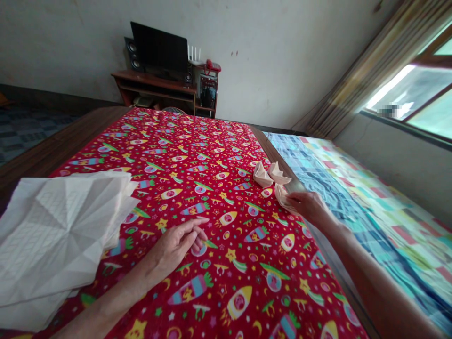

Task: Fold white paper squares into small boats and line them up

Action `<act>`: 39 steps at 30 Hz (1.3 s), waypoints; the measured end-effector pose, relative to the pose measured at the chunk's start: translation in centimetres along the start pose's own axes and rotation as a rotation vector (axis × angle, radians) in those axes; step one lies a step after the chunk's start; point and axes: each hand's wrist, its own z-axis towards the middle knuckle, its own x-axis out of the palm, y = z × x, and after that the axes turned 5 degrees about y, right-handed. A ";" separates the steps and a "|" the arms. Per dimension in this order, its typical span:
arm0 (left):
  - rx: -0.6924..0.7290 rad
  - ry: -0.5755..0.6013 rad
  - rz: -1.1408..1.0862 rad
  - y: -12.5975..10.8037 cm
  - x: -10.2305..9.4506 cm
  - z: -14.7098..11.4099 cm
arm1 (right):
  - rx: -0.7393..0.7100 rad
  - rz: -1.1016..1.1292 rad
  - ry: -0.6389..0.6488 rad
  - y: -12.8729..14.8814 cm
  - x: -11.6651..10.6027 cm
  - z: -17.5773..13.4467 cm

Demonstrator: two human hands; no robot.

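At the right side of the red patterned cloth (212,188), my right hand (306,203) pinches the near end of a folded paper boat (282,195). Just beyond it sit two more folded paper boats (262,175), close together on the cloth. My left hand (183,238) is over the middle of the cloth with nothing in it, its fingers loosely bent and apart. To its left lies a stack of white paper sheets (67,230). The top sheet is marked with radiating creases.
A wooden edge (268,146) borders the cloth on the right, beside a bed with patchwork bedding (374,202). Against the back wall stands a desk (155,82) with a monitor (160,49), speakers and a red telephone (212,66). A curtain (370,66) hangs by the window.
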 end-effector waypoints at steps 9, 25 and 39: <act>0.020 -0.007 -0.009 0.5 0.2 0.0 | 0.112 0.036 -0.009 -0.5 0.2 -0.3; 0.037 -0.003 0.003 1.1 0.1 0.1 | 0.108 -0.055 0.005 0.5 -0.7 -0.2; 0.330 -0.259 0.853 -2.4 -6.4 -6.9 | -0.428 0.266 0.049 17.8 2.4 -6.1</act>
